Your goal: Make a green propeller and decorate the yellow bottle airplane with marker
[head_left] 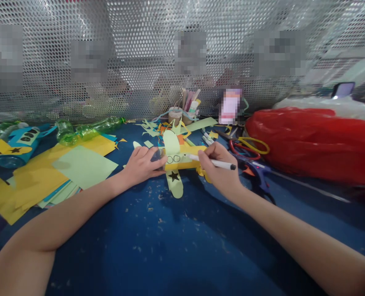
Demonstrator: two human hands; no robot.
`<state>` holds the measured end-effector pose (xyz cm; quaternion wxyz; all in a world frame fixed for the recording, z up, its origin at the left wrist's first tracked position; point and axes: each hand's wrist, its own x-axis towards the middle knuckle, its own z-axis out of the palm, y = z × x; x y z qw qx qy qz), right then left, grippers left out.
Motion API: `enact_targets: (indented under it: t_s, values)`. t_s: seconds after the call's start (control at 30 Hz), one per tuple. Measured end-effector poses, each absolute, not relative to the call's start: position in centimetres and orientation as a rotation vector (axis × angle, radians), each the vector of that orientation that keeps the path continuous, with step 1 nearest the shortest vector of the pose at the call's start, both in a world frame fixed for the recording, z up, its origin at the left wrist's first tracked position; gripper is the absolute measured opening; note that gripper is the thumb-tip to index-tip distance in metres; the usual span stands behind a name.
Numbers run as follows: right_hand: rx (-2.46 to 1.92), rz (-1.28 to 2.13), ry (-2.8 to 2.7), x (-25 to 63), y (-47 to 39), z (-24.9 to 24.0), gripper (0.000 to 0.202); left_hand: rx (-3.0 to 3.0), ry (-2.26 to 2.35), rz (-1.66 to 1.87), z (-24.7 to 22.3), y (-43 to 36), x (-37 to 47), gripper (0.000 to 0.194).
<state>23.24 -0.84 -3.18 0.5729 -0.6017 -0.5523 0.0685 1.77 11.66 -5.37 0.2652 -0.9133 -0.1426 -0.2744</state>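
Note:
A toy airplane [185, 161] with a yellow paper body and pale green wings lies on the blue table in front of me. Black rounded outlines show along its pale green side strip, and a black star marks the near wing [175, 183]. My left hand [144, 161] grips the clear plastic bottle end of the airplane, fingers wrapped round it. My right hand [219, 164] pinches a white marker [218, 163] with a black end, its tip at the strip. Whether the tip touches the paper I cannot tell.
Yellow and green paper sheets [84, 164], green plastic bottles [100, 126] and a blue toy airplane [25, 142] are at left. Paper scraps [151, 128] and cups of sticks [188, 117] stand behind. Scissors [247, 148], a blue glue gun [258, 172] and a red bag [308, 144] lie right.

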Motion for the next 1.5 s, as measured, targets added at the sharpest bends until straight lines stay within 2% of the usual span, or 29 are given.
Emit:
enact_targets:
  t_s: [0.47,1.07,1.5]
  values:
    - [-1.412,0.216,-1.350,23.1,-0.7,-3.6,0.029,-2.413,-0.342,-0.778,-5.2,11.5,1.8,0.036]
    - [-1.461,0.071,-1.257,22.9,-1.1,-2.0,0.030,-2.434,-0.358,-0.769,-5.4,11.7,1.8,0.036]
    - [-1.453,0.107,-1.305,23.5,-0.6,-3.2,0.029,-2.422,-0.345,-0.764,-5.3,11.6,1.7,0.036]
